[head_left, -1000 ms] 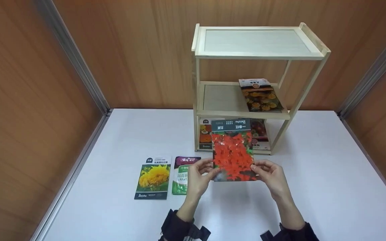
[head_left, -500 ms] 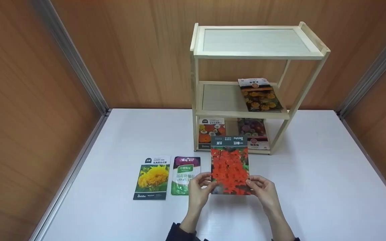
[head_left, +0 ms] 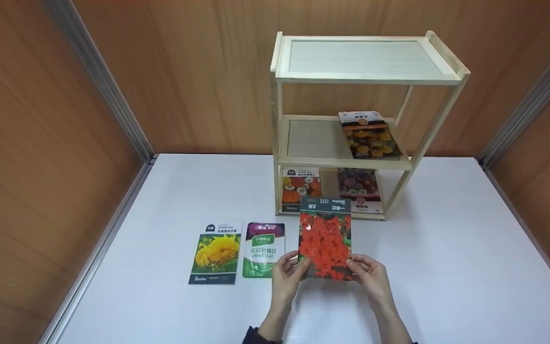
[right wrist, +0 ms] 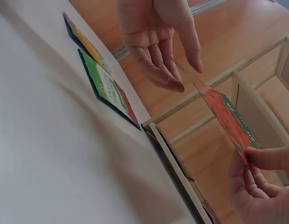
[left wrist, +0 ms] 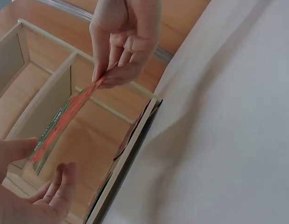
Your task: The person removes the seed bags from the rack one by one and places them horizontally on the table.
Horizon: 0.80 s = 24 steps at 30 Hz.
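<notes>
Both hands hold a seed packet with red flowers and a dark green top band, above the table in front of the shelf. My left hand pinches its lower left edge, thumb in front. My right hand pinches the lower right edge the same way. In the left wrist view the packet is seen nearly edge-on, tilted and off the table. The right wrist view also shows the packet between the two hands. Just left of my left hand lies a purple, white and green seed packet.
A yellow-flower packet lies farther left on the white table. The pale wooden shelf has a marigold-like packet on its middle tier. Its bottom tier carries an orange-and-white-flower packet and a purplish packet.
Both hands have brought the red-flower packet down and toward me, away from the shelf. The bottom-tier packets and the purple-green packet now show more. Little moved in the last half second.
</notes>
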Motion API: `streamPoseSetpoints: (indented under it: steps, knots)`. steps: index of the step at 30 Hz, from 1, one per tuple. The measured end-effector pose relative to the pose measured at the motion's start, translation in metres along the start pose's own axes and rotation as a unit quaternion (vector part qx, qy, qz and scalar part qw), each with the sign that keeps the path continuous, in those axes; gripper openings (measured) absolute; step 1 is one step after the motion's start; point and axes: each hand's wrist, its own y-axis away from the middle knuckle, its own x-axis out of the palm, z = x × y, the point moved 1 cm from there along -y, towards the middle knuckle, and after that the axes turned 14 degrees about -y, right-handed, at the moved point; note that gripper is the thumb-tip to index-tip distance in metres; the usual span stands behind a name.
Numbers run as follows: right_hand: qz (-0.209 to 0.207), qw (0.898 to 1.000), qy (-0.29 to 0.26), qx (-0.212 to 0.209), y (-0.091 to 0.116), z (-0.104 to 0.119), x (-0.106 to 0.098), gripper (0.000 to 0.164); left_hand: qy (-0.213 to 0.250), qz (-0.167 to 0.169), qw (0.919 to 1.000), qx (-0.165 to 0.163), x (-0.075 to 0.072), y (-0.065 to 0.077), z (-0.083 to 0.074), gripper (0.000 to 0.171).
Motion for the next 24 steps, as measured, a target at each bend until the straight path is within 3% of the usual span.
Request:
streamPoseSetpoints:
  steps: [5,11,17,24]
  knots:
    - [-0.015,0.999,-0.034,-0.024,0.0,-0.001,0.006,0.02,0.103,-0.012,0.9928,-0.06,0.019,0.006,0.001,0.055]
    - [-0.016,0.998,-0.046,-0.048,0.001,-0.008,0.01,0.022,0.164,-0.029,0.9838,-0.066,0.038,0.015,0.004,0.049]
    - [-0.005,0.999,-0.034,-0.023,0.003,-0.008,0.011,0.022,0.154,-0.046,0.9857,-0.05,0.039,0.018,0.005,0.041]
    - [0.063,0.998,0.012,0.026,0.0,0.007,0.004,0.03,0.122,-0.003,0.9919,-0.036,0.022,0.013,0.002,0.037]
